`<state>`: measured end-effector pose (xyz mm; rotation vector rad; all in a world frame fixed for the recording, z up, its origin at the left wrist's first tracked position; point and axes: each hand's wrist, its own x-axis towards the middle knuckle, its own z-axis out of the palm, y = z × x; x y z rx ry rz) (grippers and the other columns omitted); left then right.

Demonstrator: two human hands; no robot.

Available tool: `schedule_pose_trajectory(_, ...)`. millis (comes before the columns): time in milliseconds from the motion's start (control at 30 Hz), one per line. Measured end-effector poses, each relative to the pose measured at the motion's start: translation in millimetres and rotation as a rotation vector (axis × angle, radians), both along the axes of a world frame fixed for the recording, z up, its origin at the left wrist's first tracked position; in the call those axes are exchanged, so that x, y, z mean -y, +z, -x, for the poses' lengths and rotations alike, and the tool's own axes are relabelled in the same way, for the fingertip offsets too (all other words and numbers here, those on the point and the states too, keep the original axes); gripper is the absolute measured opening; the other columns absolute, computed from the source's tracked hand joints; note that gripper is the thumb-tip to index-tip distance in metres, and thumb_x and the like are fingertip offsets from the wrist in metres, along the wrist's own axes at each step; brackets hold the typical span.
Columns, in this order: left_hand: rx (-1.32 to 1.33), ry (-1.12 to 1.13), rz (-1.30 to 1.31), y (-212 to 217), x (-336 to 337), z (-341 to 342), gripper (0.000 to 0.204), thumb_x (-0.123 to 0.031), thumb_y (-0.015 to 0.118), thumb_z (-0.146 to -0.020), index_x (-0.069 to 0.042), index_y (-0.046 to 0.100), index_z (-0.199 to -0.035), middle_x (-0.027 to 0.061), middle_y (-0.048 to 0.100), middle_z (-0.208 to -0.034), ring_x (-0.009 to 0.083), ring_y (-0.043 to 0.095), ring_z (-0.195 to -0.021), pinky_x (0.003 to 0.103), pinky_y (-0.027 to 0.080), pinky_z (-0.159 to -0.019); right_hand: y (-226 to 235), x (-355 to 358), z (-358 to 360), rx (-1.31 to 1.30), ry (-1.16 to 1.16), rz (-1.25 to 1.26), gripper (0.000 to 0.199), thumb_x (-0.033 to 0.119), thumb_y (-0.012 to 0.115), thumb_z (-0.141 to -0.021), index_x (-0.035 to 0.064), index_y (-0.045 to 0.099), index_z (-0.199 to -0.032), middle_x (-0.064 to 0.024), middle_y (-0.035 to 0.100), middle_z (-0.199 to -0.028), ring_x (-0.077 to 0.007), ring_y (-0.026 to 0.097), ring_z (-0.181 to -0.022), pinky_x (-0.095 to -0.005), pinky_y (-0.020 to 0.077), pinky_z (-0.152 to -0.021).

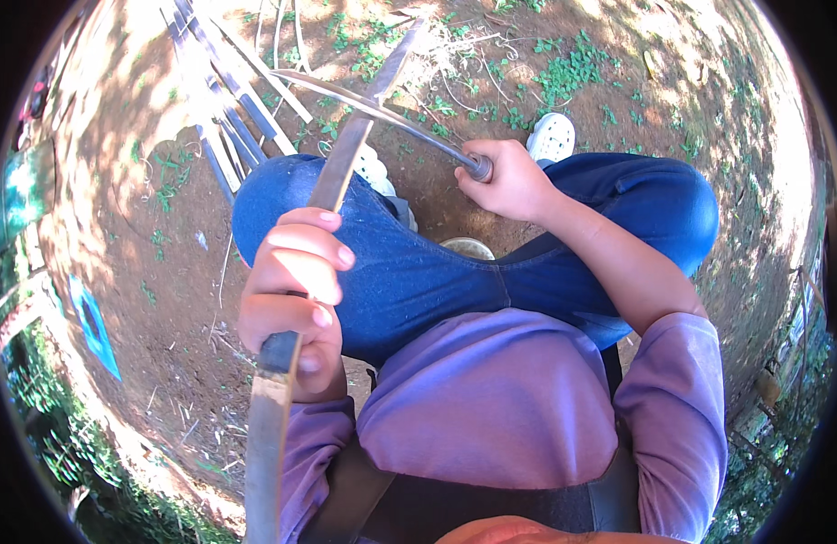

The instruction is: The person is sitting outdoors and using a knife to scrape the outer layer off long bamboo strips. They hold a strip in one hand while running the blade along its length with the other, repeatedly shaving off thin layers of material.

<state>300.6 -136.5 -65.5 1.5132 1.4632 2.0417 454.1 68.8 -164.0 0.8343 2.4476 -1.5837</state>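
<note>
My left hand (296, 281) is closed around a long flat bamboo strip (348, 154). The strip slants from beside my left sleeve up past my left knee, with a darker node band just below the fingers. In my right hand (509, 181) is a knife (409, 125), its round handle end showing at the fist. Its long, slim, slightly curved blade points left and crosses the upper part of the strip. Blade and strip appear to touch there, though the exact contact is hard to make out.
More strips (223, 91) lie in a loose bundle on the soil at the far left. Pale shavings (450, 63) and small weeds (573, 72) are scattered ahead. A round rim (468, 247) shows between my legs, near my white shoes (552, 138). A blue piece (94, 326) lies left.
</note>
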Motion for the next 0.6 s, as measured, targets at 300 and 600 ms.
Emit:
schedule_pose_trajectory(300,-0.022,0.006,0.004,0,0,-1,0.030,-0.045,0.052,-0.095,-0.015,0.052,-0.093,0.0047,0.052,-0.078,0.0246,0.057,-0.075,0.054,0.046,-0.085,0,0,-2,0.057,-0.072,0.005,0.021,0.019,0.067,-0.085,0.0004,0.058,-0.078,-0.0109,0.054,-0.058,-0.0168,0.055,-0.053,-0.0361,0.0445,-0.053)
schedule_pose_trajectory(600,-0.034,0.001,-0.029,2,-4,2,0.031,-0.043,0.051,-0.095,-0.013,0.052,-0.092,0.0058,0.051,-0.077,0.0257,0.056,-0.076,0.054,0.045,-0.084,-25,-17,6,0.238,-0.176,0.127,0.023,0.023,0.062,-0.080,0.0007,0.063,-0.081,-0.0154,0.061,-0.065,-0.0275,0.061,-0.060,-0.0408,0.0493,-0.064)
